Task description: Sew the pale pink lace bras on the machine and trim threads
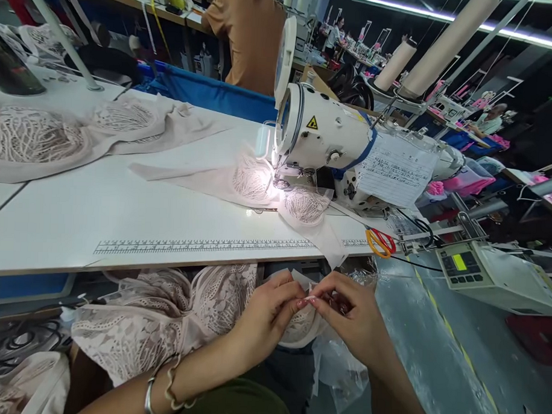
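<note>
**Hands meet at lap level, below the table edge**

I note the sewing machine [324, 136] up and ahead on the white table [122, 207]. The lace garment [163, 315] lies across my lap, running leftward from my hands. Left hand [265, 318] and right hand [356, 321] pinch a small pale piece [309, 300] between touching fingertips, equally near.

White sewing table [122, 207], printed ruler strip [202, 247] along its near edge. White industrial sewing machine [324, 136] standing at right, beige lace bra piece [258, 185] spread under its lit needle. Orange-handled scissors [381, 242] near right edge. Pile of beige lace garments [56, 136] at far left.
</note>
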The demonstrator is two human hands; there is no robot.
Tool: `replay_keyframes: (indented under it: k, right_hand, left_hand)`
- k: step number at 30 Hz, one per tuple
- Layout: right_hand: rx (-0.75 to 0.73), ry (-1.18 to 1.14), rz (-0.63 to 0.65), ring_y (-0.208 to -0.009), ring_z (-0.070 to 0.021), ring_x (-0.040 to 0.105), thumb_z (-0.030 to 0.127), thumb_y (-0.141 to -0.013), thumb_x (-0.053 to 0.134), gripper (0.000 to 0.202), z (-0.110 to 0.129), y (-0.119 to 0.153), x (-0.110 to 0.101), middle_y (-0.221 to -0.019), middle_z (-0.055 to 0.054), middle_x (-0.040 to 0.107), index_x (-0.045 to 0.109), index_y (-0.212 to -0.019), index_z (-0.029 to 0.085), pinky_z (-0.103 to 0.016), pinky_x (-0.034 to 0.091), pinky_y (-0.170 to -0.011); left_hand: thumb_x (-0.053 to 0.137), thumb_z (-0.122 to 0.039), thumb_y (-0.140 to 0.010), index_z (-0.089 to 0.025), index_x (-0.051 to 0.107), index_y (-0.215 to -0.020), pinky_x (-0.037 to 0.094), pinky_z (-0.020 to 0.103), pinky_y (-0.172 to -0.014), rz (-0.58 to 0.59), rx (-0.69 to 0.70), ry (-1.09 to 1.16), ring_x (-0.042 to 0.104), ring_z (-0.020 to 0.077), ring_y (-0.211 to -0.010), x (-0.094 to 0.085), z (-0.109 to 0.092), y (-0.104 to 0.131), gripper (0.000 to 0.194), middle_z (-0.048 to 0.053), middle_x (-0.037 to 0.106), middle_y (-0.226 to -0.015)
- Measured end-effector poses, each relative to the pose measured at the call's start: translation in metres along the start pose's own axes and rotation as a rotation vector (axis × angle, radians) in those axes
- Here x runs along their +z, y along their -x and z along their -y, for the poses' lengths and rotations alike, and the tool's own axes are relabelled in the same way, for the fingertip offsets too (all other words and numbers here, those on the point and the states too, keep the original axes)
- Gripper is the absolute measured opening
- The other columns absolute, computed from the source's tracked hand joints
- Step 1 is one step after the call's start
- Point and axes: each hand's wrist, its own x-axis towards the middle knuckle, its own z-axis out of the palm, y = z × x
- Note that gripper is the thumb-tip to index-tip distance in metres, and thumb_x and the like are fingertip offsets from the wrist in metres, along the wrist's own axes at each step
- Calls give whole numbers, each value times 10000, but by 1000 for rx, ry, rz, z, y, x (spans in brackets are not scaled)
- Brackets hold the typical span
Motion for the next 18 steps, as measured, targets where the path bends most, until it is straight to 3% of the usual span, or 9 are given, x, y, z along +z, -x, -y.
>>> replay_keyframes:
  k: [3,8,11,14,18]
  right_hand:
    - [-1,28,-9,-595,-106,510,215,-890,628,132,0,0,-1,-700,20,586,646,-759,205,-211,364,-519]
    - [39,50,28,-570,-96,492,160,-851,648,138,1,-1,1,-658,38,597,621,-721,200,-206,360,-526]
    - [84,2,60,-549,-96,522,171,-848,657,118,0,-2,2,-633,42,595,655,-733,198,-208,381,-529]
    - [153,-136,97,-502,-103,556,290,-913,639,141,-4,-2,0,-618,43,599,681,-816,197,-218,406,-510]
    - [61,-163,23,-542,-119,538,612,-995,452,488,-14,-2,-7,-669,11,597,620,-808,193,-246,405,-549]
  left_hand:
    - [462,-187,-1014,-168,570,-741,375,213,-636,-22,27,-7,511,132,-715,2,1,-1,295,4,495,-754]
    - [644,-261,-933,-164,705,-944,448,221,-698,11,-41,70,630,162,-813,5,3,-1,115,48,669,-876]
    - [703,-305,-885,-166,741,-802,431,213,-627,-34,-154,110,638,151,-694,4,4,-2,166,29,707,-741]
    - [726,-333,-839,-169,756,-726,425,208,-593,-71,-292,194,633,150,-648,2,3,-4,202,30,729,-692]
    - [742,-347,-791,-157,774,-717,428,201,-564,-53,-415,356,611,145,-619,-1,-1,-8,207,45,743,-688]
